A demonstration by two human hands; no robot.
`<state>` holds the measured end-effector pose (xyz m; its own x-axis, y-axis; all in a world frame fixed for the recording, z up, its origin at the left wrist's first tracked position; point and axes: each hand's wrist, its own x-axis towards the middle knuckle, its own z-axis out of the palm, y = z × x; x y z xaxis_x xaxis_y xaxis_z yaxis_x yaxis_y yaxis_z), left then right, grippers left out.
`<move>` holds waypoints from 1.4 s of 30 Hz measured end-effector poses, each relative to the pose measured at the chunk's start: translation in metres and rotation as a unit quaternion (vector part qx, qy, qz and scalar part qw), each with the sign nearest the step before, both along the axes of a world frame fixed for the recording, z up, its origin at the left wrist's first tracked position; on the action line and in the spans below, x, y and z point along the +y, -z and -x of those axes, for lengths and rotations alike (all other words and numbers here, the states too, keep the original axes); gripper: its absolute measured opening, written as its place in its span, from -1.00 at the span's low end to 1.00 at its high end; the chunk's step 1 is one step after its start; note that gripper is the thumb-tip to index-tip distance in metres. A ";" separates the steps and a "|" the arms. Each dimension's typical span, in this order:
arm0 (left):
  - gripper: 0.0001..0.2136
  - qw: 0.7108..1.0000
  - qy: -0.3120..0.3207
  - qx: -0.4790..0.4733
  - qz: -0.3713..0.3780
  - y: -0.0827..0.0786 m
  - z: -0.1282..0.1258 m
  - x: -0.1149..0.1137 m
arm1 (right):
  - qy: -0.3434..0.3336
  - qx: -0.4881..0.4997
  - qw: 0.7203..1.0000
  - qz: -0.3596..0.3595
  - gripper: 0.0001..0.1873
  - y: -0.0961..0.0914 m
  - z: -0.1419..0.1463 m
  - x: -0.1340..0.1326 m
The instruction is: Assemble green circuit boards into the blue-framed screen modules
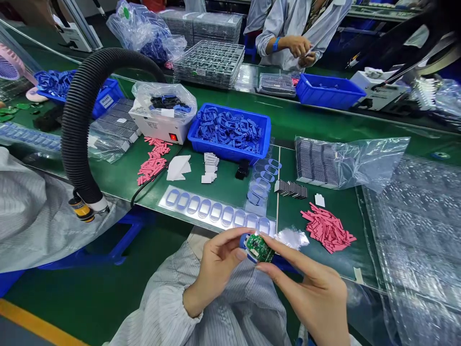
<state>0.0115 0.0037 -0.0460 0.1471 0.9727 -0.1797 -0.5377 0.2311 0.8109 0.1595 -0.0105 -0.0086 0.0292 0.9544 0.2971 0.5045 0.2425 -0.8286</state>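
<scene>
Both hands hold a small green circuit board [260, 247] set in a blue frame, just in front of the table's near edge. My left hand [216, 269] pinches its left side with curled fingers. From the right, my right hand [313, 288] presses on it with thumb and forefinger. On the green table just beyond lies a clear strip [216, 211] of blue oval frames.
A blue bin [230, 132] full of blue frames stands mid-table. Pink strips lie in piles at left [153, 163] and right [327, 228]. A black corrugated hose [79, 115] arches at left. Clear plastic trays [418, 240] lie at right. Another person [298, 33] works across the belt.
</scene>
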 end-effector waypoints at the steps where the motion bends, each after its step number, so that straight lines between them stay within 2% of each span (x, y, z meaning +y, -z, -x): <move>1: -0.73 1.000 0.000 -0.001 -0.007 0.000 0.000 0.000 | -0.002 0.000 1.000 -0.001 -0.64 0.000 0.001 0.001; 10: -0.77 0.998 -0.039 0.037 -0.030 0.001 0.000 -0.002 | -0.015 -0.019 0.999 -0.025 -0.61 0.000 0.007 0.002; 17: -0.77 0.995 -0.038 0.042 -0.088 0.004 0.003 0.001 | -0.043 -0.051 0.996 -0.060 -0.60 0.002 0.006 -0.001; 21: -0.73 0.996 -0.059 0.038 -0.048 0.006 0.004 0.003 | -0.073 -0.094 0.987 -0.105 -0.56 0.006 0.001 0.000; 24: -0.77 0.997 -0.071 0.038 -0.007 0.006 0.004 0.004 | -0.074 -0.131 0.979 -0.140 -0.53 0.008 -0.002 0.002; 27: -0.81 0.997 -0.062 0.040 0.018 0.004 0.005 0.004 | -0.068 -0.158 0.972 -0.162 -0.50 0.010 -0.002 0.003; 31: -0.77 0.997 -0.041 0.048 0.045 -0.002 0.008 0.004 | -0.062 -0.189 0.960 -0.195 -0.43 0.015 -0.004 0.004; 34: -0.81 0.994 -0.044 0.067 0.074 -0.005 0.006 0.006 | -0.094 -0.217 0.948 -0.211 -0.41 0.020 -0.007 0.003; 36: -0.85 0.992 -0.050 0.078 0.086 -0.005 0.004 0.007 | -0.122 -0.216 0.946 -0.209 -0.41 0.023 -0.008 0.003; 38: -0.87 0.991 -0.055 0.082 0.089 -0.006 0.003 0.007 | -0.127 -0.179 0.958 -0.186 -0.44 0.024 -0.007 0.004; 42: -0.89 0.993 -0.050 0.094 0.054 -0.010 0.001 0.006 | -0.050 -0.011 0.998 -0.037 -0.57 0.025 -0.002 0.006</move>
